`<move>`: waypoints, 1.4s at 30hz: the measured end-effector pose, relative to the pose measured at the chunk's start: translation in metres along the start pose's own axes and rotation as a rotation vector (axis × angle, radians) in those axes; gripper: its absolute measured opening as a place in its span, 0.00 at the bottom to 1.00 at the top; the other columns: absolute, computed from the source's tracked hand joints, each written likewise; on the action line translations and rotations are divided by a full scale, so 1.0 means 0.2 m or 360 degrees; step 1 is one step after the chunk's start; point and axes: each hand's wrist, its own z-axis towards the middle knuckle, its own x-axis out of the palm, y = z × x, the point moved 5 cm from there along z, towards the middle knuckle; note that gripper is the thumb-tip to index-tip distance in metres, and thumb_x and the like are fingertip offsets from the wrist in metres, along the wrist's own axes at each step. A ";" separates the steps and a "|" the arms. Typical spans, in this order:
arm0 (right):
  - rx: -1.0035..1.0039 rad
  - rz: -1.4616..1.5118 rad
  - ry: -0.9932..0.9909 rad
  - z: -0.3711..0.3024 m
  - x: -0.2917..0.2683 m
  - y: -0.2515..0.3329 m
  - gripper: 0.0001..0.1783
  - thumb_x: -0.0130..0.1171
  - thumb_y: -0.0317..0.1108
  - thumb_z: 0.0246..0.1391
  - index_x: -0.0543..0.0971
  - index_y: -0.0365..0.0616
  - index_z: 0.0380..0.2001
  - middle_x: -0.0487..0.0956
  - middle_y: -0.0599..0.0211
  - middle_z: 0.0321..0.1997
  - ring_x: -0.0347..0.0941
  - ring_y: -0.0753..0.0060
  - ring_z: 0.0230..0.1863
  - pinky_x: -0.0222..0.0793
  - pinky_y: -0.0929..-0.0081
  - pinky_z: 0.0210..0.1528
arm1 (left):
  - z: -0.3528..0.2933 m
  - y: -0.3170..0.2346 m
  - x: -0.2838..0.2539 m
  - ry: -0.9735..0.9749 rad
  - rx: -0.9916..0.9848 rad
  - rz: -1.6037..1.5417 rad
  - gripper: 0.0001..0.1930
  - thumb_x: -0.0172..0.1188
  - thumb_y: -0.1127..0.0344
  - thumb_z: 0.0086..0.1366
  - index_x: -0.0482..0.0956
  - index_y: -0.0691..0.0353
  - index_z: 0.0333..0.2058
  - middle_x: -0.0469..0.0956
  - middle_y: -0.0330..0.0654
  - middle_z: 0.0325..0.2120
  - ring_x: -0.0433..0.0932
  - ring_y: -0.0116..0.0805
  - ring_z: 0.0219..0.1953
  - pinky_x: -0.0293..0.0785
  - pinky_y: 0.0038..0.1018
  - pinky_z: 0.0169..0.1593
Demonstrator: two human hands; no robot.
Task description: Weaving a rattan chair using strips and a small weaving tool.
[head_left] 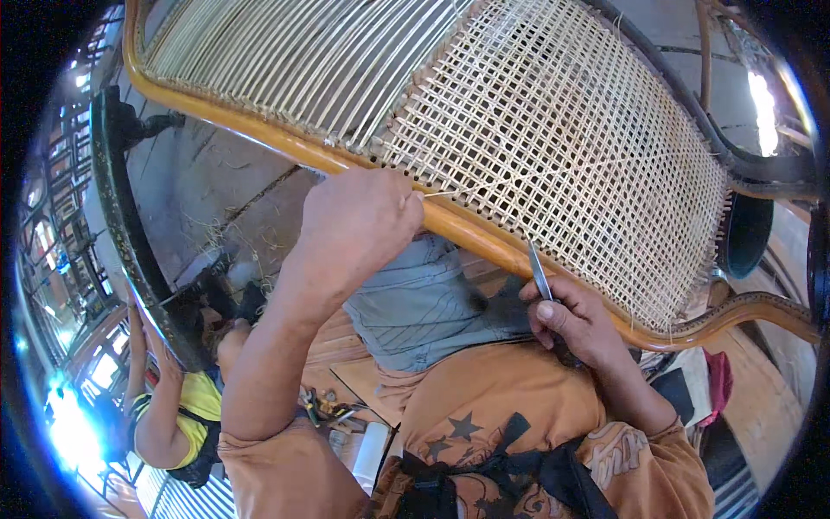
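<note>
A wooden chair frame [484, 240] lies across my lap, with woven cane webbing [553, 138] stretched over its right part. On its left part, cane strands [285, 60] run in one direction only. My left hand [363, 221] is closed at the frame's near rail, its fingers pinching a thin cane strand [454, 192] that runs right across the webbing. My right hand [571, 320] grips a slim metal tool with a narrow blade [539, 270], its tip near the row of holes along the rail. The tool's handle is mostly hidden in the palm.
Beyond the left arm, a person in a yellow top [194, 424] works by a dark curved frame [130, 208]. Pliers and small tools [324, 411] lie on the floor beside a white cylinder [370, 450]. Cloths [692, 385] lie at the right, below the frame's curved end.
</note>
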 end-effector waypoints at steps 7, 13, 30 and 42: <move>-0.0260 0.0200 -0.0003 -0.05 -0.06 -0.03 0.15 0.47 0.41 0.59 0.70 0.40 0.41 0.66 0.76 0.20 0.60 0.86 0.20 0.58 0.87 0.22 | -0.27 0.36 -0.13 -0.0244 -0.0795 -0.0005 0.19 0.48 0.56 0.60 0.76 0.66 0.22 0.76 0.55 0.21 0.77 0.49 0.25 0.71 0.39 0.31; -0.0732 -0.1054 -0.0155 -0.08 0.06 0.08 0.18 0.51 0.42 0.53 0.66 0.42 0.43 0.73 0.59 0.23 0.73 0.58 0.25 0.69 0.67 0.28 | -0.57 0.02 0.31 0.0291 -0.0529 -0.1408 0.16 0.51 0.56 0.62 0.75 0.65 0.31 0.76 0.37 0.25 0.72 0.22 0.29 0.69 0.23 0.33; -0.0748 -0.0924 -0.1514 -0.93 -0.55 -0.27 0.10 0.53 0.35 0.53 0.75 0.39 0.32 0.73 0.61 0.26 0.71 0.68 0.31 0.66 0.73 0.35 | -0.26 -0.37 0.66 0.0276 0.0028 -0.3461 0.19 0.41 0.50 0.67 0.68 0.57 0.24 0.67 0.37 0.17 0.67 0.34 0.23 0.70 0.36 0.32; 0.0166 -0.0835 -0.2101 -1.12 -0.71 -1.41 0.13 0.48 0.37 0.52 0.73 0.41 0.37 0.76 0.47 0.33 0.70 0.39 0.38 0.66 0.56 0.42 | -0.28 -0.42 0.71 0.0428 -0.0020 -0.3311 0.12 0.48 0.54 0.65 0.68 0.56 0.30 0.66 0.33 0.22 0.66 0.28 0.23 0.68 0.27 0.26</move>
